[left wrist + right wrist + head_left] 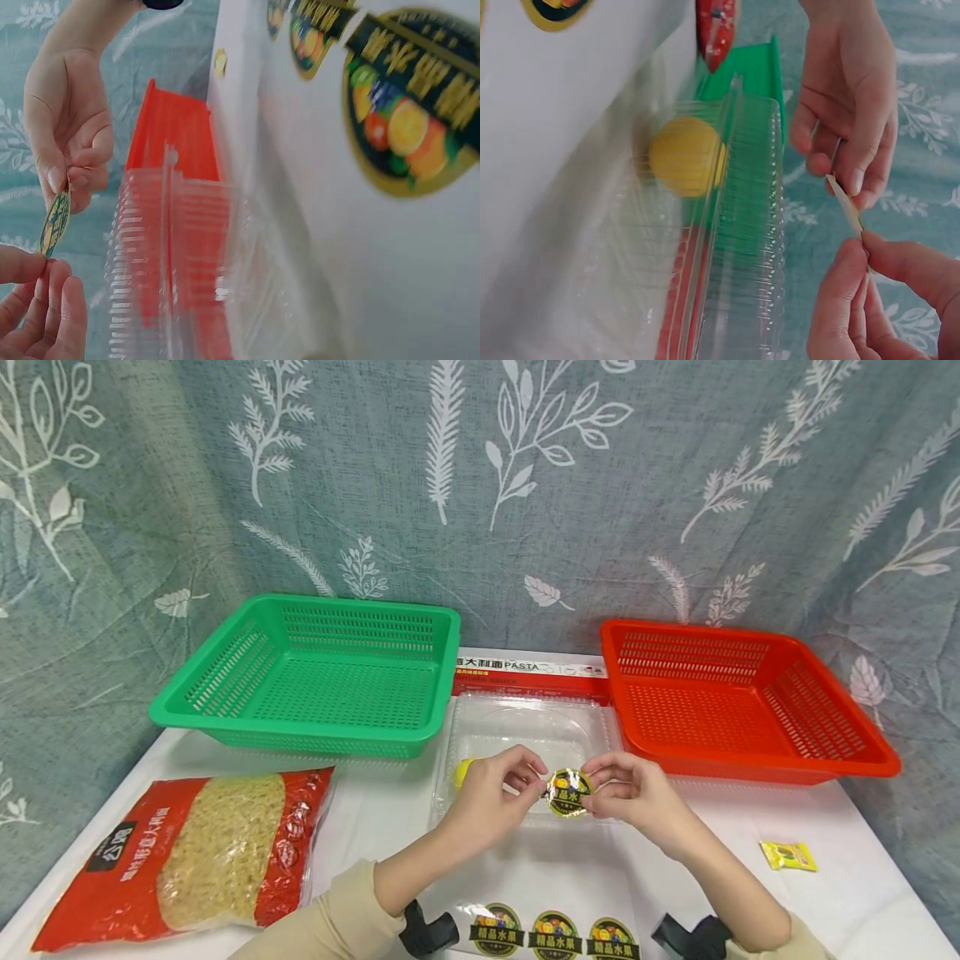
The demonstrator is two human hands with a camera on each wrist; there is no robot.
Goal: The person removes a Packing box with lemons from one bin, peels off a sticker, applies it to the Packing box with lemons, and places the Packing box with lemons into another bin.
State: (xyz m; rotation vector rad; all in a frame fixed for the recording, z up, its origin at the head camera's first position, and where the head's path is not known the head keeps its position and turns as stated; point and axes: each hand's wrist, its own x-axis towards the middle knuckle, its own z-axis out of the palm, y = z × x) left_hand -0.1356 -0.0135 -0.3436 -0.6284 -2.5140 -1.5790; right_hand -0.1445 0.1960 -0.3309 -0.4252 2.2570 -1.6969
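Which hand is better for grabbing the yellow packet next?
Probably the right hand: the yellow packet lies off to the right, farther from the left hand. Both pinch the round sticker, so the right should let go first.

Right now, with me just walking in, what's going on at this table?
A person is holding a round fruit sticker in the air, its edges pinched by the left hand and right hand. Below the hands is a clear plastic box, with a yellow ball showing through it. Three more stickers lie nearer the person. A green basket and a red basket stand further back.
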